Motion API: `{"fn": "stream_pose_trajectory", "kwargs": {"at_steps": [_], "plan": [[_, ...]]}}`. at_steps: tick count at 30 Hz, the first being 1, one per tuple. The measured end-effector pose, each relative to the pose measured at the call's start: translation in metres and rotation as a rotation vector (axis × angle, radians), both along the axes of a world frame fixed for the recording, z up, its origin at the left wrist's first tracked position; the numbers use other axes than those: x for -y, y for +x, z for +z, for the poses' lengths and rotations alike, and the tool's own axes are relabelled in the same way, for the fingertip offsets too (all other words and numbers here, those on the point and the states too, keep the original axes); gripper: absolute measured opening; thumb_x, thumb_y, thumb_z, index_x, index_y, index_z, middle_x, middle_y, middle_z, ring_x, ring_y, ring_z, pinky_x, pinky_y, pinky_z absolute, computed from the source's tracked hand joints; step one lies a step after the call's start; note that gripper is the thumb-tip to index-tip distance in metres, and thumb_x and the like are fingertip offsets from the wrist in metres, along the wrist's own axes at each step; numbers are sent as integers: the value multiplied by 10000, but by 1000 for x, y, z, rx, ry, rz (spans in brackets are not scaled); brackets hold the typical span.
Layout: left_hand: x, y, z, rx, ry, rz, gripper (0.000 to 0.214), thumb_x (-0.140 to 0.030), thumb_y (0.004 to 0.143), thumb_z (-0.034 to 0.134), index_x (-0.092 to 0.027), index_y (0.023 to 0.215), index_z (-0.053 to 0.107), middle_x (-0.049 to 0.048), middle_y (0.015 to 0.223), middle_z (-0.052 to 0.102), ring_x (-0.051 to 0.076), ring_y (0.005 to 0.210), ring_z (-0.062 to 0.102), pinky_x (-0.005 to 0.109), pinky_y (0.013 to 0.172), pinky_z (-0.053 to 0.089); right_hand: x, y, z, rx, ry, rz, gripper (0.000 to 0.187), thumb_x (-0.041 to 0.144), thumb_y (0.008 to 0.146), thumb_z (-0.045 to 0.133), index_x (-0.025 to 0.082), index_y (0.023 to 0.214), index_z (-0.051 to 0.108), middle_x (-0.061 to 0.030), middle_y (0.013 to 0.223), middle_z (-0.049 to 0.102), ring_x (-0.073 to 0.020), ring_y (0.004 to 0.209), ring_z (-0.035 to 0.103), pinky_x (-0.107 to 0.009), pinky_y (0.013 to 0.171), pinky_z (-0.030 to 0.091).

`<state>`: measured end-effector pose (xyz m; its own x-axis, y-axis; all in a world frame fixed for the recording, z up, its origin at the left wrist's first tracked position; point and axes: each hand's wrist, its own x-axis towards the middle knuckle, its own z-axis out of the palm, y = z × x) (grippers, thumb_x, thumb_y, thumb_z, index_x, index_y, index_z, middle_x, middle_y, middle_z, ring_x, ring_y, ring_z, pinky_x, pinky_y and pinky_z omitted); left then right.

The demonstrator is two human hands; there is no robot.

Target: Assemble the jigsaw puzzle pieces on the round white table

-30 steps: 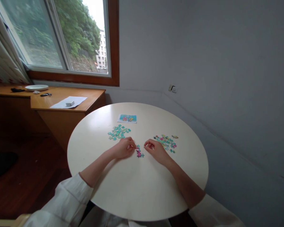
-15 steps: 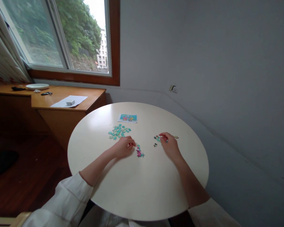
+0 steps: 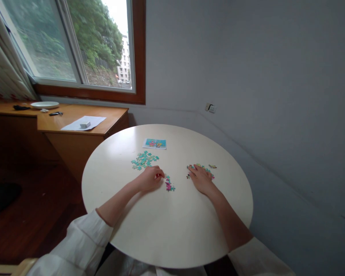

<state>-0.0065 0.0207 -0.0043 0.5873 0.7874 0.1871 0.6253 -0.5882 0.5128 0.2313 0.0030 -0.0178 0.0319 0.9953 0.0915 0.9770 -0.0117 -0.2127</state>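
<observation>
A round desk [image 3: 166, 226], smooth and off-white, fills the middle of the view, with a pale sheen on its far left part; on it, close to its centre, lies a small joined cluster [image 3: 169, 186] of puzzle pieces, pink and teal; the left grip [image 3: 151, 179] rests just beside it, fingers curled to a narrow gap, and I cannot tell whether a piece sits between them; the right grip [image 3: 201, 179] lies over a mixed pile [image 3: 207, 169], its fingers stretched out and partly hiding the pieces; a few yellowish pieces [image 3: 212, 166] lie just beyond that pile; a mostly teal pile [image 3: 144, 160] spreads beyond the left grip, and a picture card [image 3: 154, 143] lies flat farther back.

Behind, to the left, a wooden desk [image 3: 115, 119] bears a white plate [image 3: 44, 105] and a sheet of paper [image 3: 94, 122] with a small pale box [image 3: 85, 124] on it; above it, a window [image 3: 100, 46] in a reddish-brown frame [image 3: 140, 53] shows trees and a pale building, with a cream curtain [image 3: 8, 57] at its left; a plain grey wall [image 3: 247, 57] carries a socket [image 3: 212, 109]; the floor [image 3: 46, 214] is dark reddish wood.
</observation>
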Motion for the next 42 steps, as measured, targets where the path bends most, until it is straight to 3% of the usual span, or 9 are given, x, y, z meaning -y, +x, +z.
{"fn": "stream_pose_trajectory", "kwargs": {"at_steps": [9,32,38,42], "plan": [[0,0,0,-2,8,-6,272,-100,714,415,-164,803,664,43,824,613,117,679,551,209,669,412,2,-3,1,8,-74,27,410,286,874,284,250,1255,433,-37,1360,369,-227,1252,286,-455,989,209],[1,1,0,-10,6,-6,275,-117,721,411,-166,808,668,45,815,620,126,684,554,217,682,412,4,-3,5,-25,-108,29,449,308,850,358,171,1276,397,-93,1385,314,-225,1273,260,-446,1011,192],[-1,0,-2,4,4,-6,266,-125,725,415,-166,802,666,45,819,620,124,681,553,216,681,415,3,-1,3,23,-53,-4,455,282,836,362,154,1272,398,-126,1363,342,-242,1254,290,-434,989,228],[-1,-1,-2,0,8,-6,264,-125,732,413,-163,799,665,46,818,624,125,682,553,219,685,416,3,5,5,50,42,-95,389,186,794,366,169,1150,521,-114,1296,430,-245,1184,374,-421,950,261]]}}
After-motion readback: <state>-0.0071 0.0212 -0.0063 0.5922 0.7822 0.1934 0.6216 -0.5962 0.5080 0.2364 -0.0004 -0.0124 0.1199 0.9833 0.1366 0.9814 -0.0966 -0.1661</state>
